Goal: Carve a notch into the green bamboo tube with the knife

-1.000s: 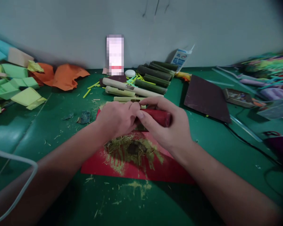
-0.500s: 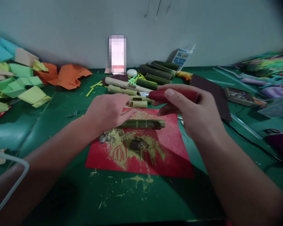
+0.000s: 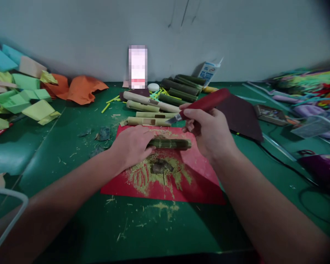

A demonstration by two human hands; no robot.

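My left hand (image 3: 134, 145) is closed over the left end of a green bamboo piece (image 3: 172, 143), which lies crosswise on a red sheet (image 3: 200, 183). In my right hand (image 3: 210, 130) is a carving knife (image 3: 206, 102) with a red handle. Its short metal blade points left and down, above the bamboo and apart from it. Shavings and yellowish dust (image 3: 143, 179) are spread over the sheet, with dark scraps (image 3: 161, 167) among them. Just behind the sheet lie pale bamboo pieces (image 3: 148, 121) with notches cut in them.
Dark green bamboo pieces (image 3: 181, 88) and a small carton (image 3: 208, 71) are at the back by the wall. Coloured paper pieces (image 3: 24, 95) cover the left; a dark brown board (image 3: 244, 117), a cable (image 3: 288, 163) and a purple object (image 3: 323, 168) are at right. A blurred-out phone-shaped screen (image 3: 138, 68) stands behind.
My left hand has come down onto the bamboo's left end and taken hold. My right hand has moved left and slightly down, and the knife now tilts with its blade lower.
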